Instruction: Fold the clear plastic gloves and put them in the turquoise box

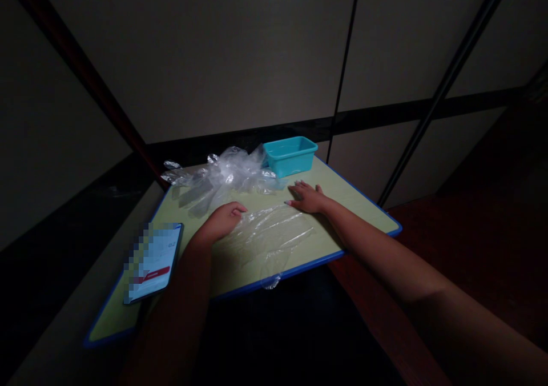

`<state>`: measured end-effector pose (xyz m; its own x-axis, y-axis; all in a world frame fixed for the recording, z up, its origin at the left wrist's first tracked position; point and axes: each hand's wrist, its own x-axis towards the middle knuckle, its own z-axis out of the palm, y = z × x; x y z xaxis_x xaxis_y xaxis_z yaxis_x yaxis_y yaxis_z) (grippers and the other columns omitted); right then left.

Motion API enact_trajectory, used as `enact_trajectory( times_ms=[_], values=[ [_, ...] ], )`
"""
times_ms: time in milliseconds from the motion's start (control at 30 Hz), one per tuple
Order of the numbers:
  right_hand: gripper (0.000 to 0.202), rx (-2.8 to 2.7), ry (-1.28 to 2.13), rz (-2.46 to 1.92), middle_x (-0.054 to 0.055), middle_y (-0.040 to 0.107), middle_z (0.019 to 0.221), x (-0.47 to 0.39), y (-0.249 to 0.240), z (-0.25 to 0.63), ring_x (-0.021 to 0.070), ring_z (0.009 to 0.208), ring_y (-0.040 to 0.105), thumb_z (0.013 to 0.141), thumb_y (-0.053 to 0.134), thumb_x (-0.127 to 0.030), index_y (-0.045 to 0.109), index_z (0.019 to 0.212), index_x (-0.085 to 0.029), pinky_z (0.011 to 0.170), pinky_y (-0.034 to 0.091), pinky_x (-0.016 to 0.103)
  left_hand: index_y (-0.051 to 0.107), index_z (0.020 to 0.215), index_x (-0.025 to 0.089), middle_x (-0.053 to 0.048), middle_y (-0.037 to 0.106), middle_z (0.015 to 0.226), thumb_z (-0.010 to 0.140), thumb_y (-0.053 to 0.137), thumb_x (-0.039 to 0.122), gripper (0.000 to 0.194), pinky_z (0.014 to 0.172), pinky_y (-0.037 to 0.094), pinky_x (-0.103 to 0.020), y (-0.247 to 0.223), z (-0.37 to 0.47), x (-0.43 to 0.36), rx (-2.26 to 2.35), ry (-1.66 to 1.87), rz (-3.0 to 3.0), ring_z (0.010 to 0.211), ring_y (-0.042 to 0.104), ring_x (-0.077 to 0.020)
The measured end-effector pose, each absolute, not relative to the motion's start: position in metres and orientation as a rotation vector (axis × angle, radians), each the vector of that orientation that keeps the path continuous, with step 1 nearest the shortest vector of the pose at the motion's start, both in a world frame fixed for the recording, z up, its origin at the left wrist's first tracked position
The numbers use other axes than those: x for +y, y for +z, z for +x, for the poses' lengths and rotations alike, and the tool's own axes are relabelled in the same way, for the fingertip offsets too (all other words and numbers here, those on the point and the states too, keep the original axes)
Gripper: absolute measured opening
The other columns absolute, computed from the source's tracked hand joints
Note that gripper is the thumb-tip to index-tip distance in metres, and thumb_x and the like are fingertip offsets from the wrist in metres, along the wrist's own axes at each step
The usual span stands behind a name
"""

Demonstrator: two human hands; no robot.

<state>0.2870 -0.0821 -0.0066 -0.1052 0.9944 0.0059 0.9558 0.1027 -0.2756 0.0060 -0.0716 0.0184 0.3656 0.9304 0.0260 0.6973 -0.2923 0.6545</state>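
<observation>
A thin, clear plastic bag lies spread and wrinkled on the small table. One end of it droops over the front edge. My left hand is closed at the bag's left side, its fingers curled in a pinch on the film. On the far right corner of the bag, my right hand rests palm down with the fingers stretched and spread. Just beyond both hands is a loose heap of crumpled clear plastic bags.
A turquoise plastic basket stands at the table's back edge, touching the heap. At the left lies a lit phone, partly pixelated, beside my left forearm. The yellow table has a blue rim and stands close to panelled cupboard doors.
</observation>
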Motion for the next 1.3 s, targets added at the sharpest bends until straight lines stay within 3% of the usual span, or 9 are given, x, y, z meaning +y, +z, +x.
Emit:
enact_trajectory(
  times_ms=[433, 700, 1300],
  values=[
    [0.067, -2.185, 0.287, -1.954, 0.011, 0.019, 0.151, -0.081, -0.007, 0.287, 0.0294, 0.138, 0.013, 0.083, 0.041, -0.061, 0.032, 0.139, -0.025, 0.099, 0.012, 0.068, 0.063, 0.079, 0.019, 0.002, 0.055, 0.064, 0.06, 0.057, 0.021, 0.02, 0.058, 0.039, -0.024, 0.016, -0.001, -0.066, 1.386, 0.614, 1.987, 0.063, 0.054, -0.0146],
    [0.067, -2.186, 0.288, -1.962, 0.011, 0.019, 0.151, -0.081, -0.007, 0.288, 0.0313, 0.137, 0.013, 0.083, 0.041, -0.062, 0.032, 0.14, -0.026, 0.1, 0.012, 0.067, 0.061, 0.062, 0.018, -0.002, 0.064, 0.065, 0.06, 0.057, 0.023, 0.007, 0.061, 0.041, -0.025, 0.016, -0.005, -0.062, 1.549, 0.585, 2.033, 0.066, 0.058, -0.0177],
    [0.065, -2.213, 0.255, -1.989, 0.011, 0.02, 0.15, -0.081, -0.008, 0.289, 0.033, 0.137, 0.016, 0.085, 0.039, -0.061, 0.035, 0.138, -0.024, 0.1, 0.016, 0.066, 0.064, 0.069, 0.019, -0.002, 0.067, 0.075, 0.066, 0.063, 0.022, 0.005, 0.068, 0.041, -0.026, 0.016, -0.006, -0.065, 1.798, 0.536, 2.043, 0.076, 0.059, -0.0172]
  ],
)
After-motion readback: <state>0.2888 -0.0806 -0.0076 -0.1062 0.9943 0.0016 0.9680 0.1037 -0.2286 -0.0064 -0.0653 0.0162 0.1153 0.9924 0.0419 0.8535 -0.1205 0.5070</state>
